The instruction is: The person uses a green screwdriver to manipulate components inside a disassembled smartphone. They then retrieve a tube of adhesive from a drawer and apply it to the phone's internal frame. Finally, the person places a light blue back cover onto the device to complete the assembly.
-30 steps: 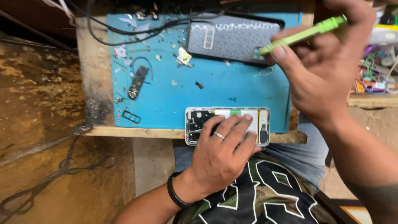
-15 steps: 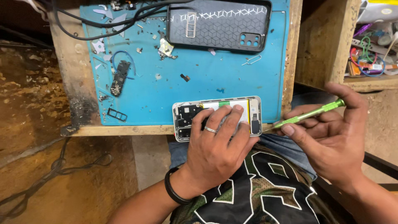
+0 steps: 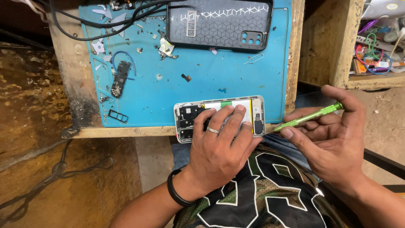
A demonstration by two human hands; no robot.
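An opened phone (image 3: 190,113) with its back off lies at the near edge of a blue work mat (image 3: 219,76), its battery and boards showing. My left hand (image 3: 219,143), with a ring and a black wristband, presses down on the phone with spread fingers. My right hand (image 3: 333,139) holds a green screwdriver (image 3: 312,117) with its tip at the phone's right end.
A black patterned phone back cover (image 3: 219,23) lies at the mat's far side, with a small metal tray on it. A black loose part (image 3: 119,78), a black frame (image 3: 118,115), black cables (image 3: 84,29) and scraps lie on the mat's left. A wooden shelf (image 3: 333,42) with clutter stands right.
My right hand has brought the green screwdriver down from above the back cover to the phone's right end. My left hand stays on the phone.
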